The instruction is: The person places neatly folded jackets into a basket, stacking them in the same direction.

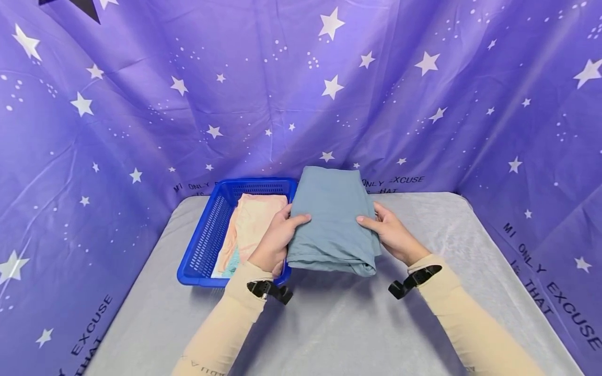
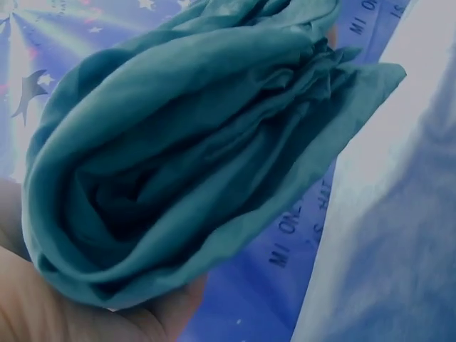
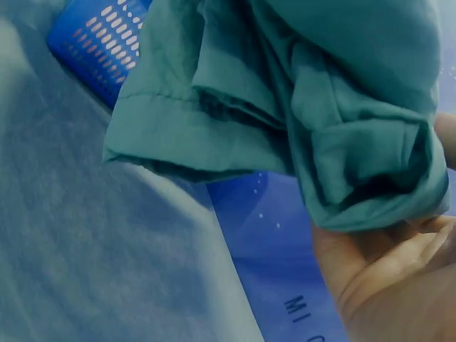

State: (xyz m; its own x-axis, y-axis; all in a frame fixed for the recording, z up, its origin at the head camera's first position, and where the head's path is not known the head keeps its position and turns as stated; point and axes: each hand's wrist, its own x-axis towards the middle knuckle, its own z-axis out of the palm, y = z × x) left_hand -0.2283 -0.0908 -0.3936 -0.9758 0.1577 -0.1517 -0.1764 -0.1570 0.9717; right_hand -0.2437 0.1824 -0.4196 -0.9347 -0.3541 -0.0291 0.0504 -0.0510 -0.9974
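Observation:
A folded blue-grey cloth (image 1: 331, 219), which looks like a garment, is held up above the table between both hands. My left hand (image 1: 275, 237) grips its left edge, thumb on top and the other fingers mostly hidden beneath. On the opposite edge my right hand (image 1: 392, 232) holds it the same way, thumb on the upper face. Several folded layers of the cloth (image 2: 164, 164) show end-on in the left wrist view. In the right wrist view a loose hemmed flap of the cloth (image 3: 192, 135) hangs down beside the rolled part.
Left of the cloth, a blue plastic basket (image 1: 195, 261) with slotted walls stands on the grey-covered table (image 1: 338, 334). Inside lie peach cloth (image 1: 256, 216) and a bit of teal cloth (image 1: 232, 263). A purple star-patterned curtain (image 1: 282, 94) surrounds the table at the back and sides.

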